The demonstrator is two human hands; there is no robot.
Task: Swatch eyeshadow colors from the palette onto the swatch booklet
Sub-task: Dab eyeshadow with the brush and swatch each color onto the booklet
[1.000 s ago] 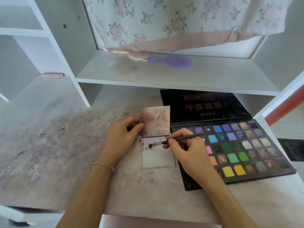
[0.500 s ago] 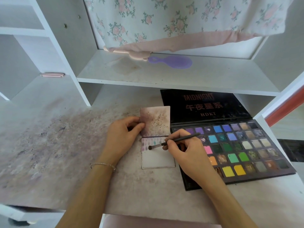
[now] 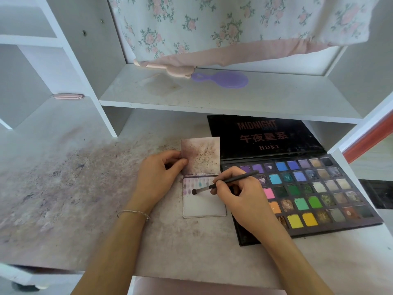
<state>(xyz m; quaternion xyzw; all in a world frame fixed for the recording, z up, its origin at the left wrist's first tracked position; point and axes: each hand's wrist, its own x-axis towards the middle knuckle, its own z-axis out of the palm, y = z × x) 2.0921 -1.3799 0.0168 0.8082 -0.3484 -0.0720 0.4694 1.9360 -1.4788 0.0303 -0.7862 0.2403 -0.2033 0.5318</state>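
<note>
White desk (image 3: 63,188) with a shelf (image 3: 212,96) above it; the desk surface is heavily smudged with purple-grey pigment dust. A floral cloth (image 3: 212,28) with a pink hem hangs over the shelf, and a flat lilac plastic brush (image 3: 225,79) lies beneath its edge.

The swatch booklet (image 3: 203,179) lies open between the two hands, its upper leaf stained brown-purple, its lower leaf white with short purple and teal strokes along the top. The left hand (image 3: 158,175) pinches the booklet's left edge at the fold. The right hand (image 3: 240,193) grips a thin dark brush (image 3: 225,181), bristle tip touching the lower leaf just below the strokes. Under and to the right of the right hand lies the palette (image 3: 308,188), rectangular, black lid folded back, pans matte and shimmer.
</note>
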